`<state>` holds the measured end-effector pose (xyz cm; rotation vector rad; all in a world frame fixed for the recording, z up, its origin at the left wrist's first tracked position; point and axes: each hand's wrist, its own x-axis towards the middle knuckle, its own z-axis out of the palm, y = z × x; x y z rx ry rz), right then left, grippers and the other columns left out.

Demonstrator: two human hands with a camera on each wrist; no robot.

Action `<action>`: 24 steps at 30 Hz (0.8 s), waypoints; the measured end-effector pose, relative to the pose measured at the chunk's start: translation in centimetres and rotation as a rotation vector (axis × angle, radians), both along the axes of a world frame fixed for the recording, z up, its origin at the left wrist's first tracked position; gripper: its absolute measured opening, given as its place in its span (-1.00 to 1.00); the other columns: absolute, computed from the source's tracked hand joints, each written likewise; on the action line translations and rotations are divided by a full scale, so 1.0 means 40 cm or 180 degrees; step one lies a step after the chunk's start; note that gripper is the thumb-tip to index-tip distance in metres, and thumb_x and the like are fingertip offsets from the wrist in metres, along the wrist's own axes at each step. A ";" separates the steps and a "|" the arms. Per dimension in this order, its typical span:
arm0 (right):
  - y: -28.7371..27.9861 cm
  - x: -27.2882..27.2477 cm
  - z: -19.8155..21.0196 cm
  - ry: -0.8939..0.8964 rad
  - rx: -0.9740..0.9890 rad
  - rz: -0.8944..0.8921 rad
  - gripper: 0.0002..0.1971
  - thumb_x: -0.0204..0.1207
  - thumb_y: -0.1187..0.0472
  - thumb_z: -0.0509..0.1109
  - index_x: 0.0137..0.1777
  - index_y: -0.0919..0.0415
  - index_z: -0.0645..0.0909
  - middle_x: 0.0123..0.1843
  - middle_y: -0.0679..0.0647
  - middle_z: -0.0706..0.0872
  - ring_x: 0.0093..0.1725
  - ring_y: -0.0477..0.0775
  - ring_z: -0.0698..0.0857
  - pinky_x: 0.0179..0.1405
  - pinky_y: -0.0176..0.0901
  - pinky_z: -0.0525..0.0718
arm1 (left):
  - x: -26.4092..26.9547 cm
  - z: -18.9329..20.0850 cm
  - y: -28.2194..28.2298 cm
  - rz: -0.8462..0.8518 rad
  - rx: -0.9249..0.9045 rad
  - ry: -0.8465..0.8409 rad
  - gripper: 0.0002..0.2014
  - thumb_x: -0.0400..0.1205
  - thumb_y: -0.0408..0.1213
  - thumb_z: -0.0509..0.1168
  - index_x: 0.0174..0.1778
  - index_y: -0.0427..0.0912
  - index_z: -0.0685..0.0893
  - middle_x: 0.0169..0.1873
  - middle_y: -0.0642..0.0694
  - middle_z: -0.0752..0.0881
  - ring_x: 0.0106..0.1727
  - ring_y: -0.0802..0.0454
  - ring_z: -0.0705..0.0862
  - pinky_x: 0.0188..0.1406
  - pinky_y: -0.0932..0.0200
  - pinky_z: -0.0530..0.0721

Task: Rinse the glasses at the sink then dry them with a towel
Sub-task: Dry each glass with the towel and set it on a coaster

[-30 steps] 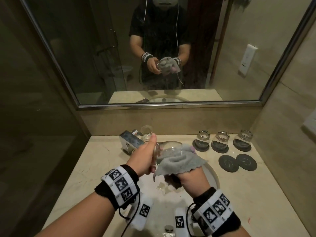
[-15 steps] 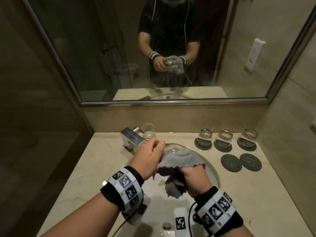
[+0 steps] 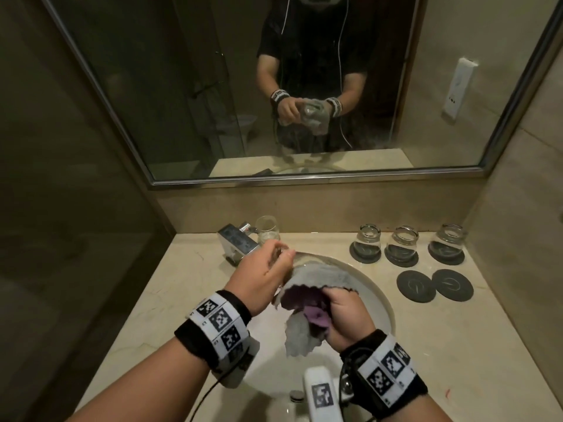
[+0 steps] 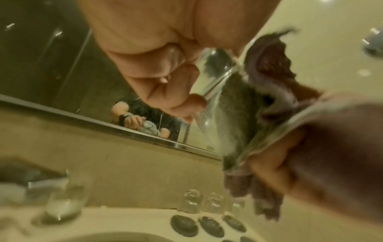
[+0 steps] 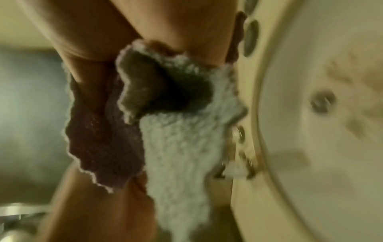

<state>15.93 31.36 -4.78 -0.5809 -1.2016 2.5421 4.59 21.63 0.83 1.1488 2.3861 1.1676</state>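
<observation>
Over the sink (image 3: 376, 295), mid-frame, the left hand (image 3: 259, 278) grips a glass (image 4: 215, 91) while the right hand (image 3: 347, 315) clutches the towel (image 3: 316, 277) stuffed inside it.

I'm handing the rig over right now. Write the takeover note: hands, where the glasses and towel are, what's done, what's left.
Left hand: grips the glass being dried, over the sink.
Right hand: grips the grey and purple towel, which is pushed into that glass.
Three glasses stand upside down on dark coasters at the back right; two empty coasters lie in front of them.
One upright glass stands by the faucet; whether it is rinsed I cannot tell.
Done: likely the three on coasters.
Left: finish drying this glass, set it on a free coaster, then handle the one by the faucet.
</observation>
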 end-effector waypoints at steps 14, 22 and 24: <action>0.022 0.028 0.021 -0.0786 0.1039 -0.0168 -0.69 0.02 0.33 0.73 -0.35 0.11 0.65 -0.34 0.03 0.72 -0.43 -0.11 0.70 -0.22 -0.11 0.74 | -0.004 0.000 0.024 0.0354 -0.0050 -0.1430 -0.25 0.58 0.44 -0.07 -0.01 -0.17 0.72 -0.27 -0.10 0.75 -0.36 -0.02 0.69 -0.39 0.23 0.53; 0.009 0.029 0.040 0.0163 -0.0361 -0.0242 -0.76 0.42 0.42 0.37 0.06 0.53 0.62 -0.04 0.42 0.71 -0.20 0.22 0.71 -0.23 -0.06 0.70 | 0.015 0.014 0.014 -0.0162 0.0130 0.0235 -0.59 0.67 0.21 0.01 0.01 -0.01 0.60 -0.17 0.02 0.72 -0.10 0.04 0.67 -0.16 0.20 0.55; 0.014 0.039 0.043 -0.0471 0.0579 -0.0404 -0.82 0.52 0.49 0.32 -0.24 0.25 0.63 -0.27 0.14 0.66 -0.40 -0.07 0.65 -0.46 -0.37 0.60 | -0.001 0.010 0.020 0.0066 0.0016 -0.0867 -0.40 0.62 0.38 -0.01 0.00 -0.05 0.69 -0.11 -0.15 0.78 -0.07 -0.11 0.74 -0.13 0.14 0.61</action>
